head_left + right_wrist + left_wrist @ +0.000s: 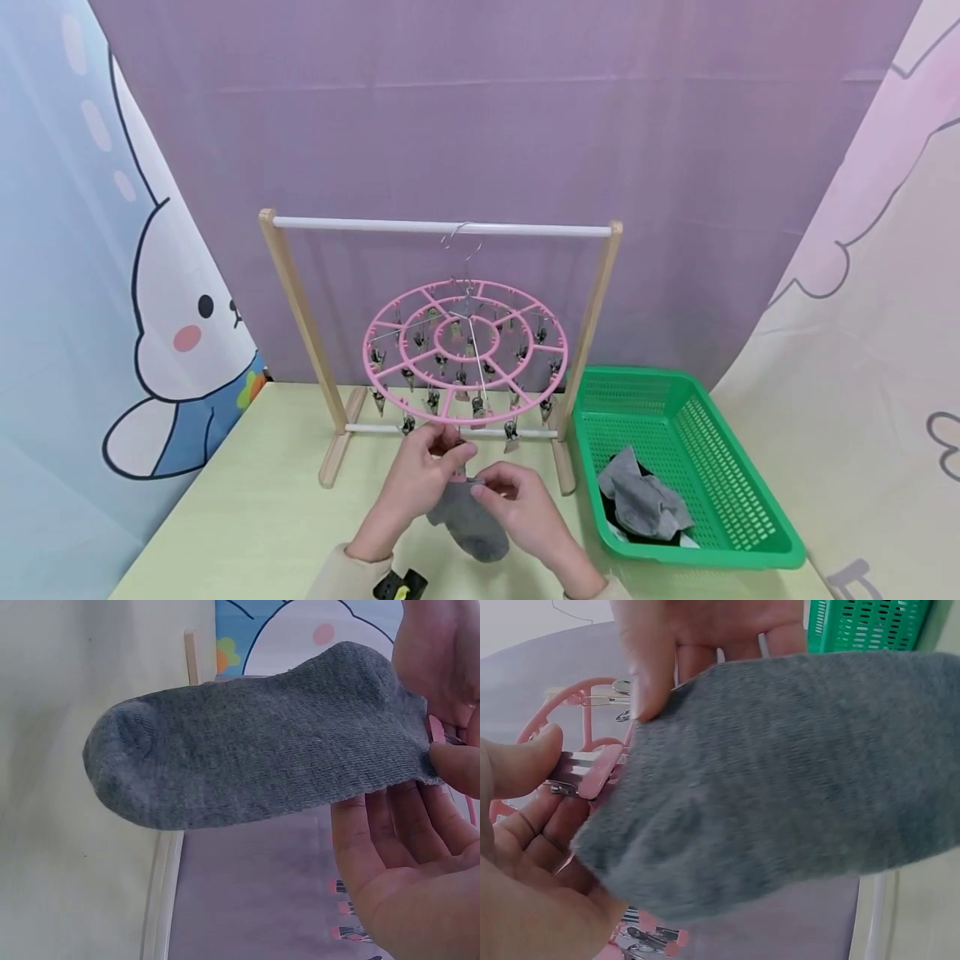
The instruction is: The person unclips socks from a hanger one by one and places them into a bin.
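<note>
A grey sock (480,533) hangs below a pink-tipped metal clip (592,774) of the round pink hanger (366,350). My left hand (422,477) pinches that clip between thumb and fingers, at the hanger's front edge. With thumb and fingertips, my right hand (525,510) holds the sock's cuff beside the clip. In the right wrist view the sock (247,750) stretches sideways, its cuff at the pink clip tip. Whether the clip's jaws bite the cuff is hard to tell, as fingers and sock cover part of it.
The hanger hooks onto the white bar (360,224) of a wooden stand (300,308). Several other clips dangle from its rings. To the right, a green basket (716,458) holds crumpled grey and dark fabric pieces (645,504). A purple cloth (480,125) hangs behind.
</note>
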A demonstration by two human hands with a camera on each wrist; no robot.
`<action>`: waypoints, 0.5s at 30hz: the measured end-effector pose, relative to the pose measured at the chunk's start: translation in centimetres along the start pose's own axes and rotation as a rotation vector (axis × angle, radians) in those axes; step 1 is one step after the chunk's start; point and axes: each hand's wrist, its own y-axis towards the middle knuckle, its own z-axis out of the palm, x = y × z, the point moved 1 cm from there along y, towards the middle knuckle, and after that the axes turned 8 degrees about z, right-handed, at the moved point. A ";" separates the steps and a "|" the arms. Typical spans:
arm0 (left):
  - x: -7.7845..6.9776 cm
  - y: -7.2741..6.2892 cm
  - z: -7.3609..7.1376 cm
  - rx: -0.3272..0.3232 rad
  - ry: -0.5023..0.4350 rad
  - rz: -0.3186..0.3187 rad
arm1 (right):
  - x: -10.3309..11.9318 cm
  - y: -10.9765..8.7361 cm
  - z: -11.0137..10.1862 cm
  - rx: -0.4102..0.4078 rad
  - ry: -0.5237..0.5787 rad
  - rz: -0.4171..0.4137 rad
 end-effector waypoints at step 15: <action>0.3 -0.1 -0.5 -0.068 -0.143 -0.038 | -0.1 -1.6 -2.9 0.033 -0.086 0.038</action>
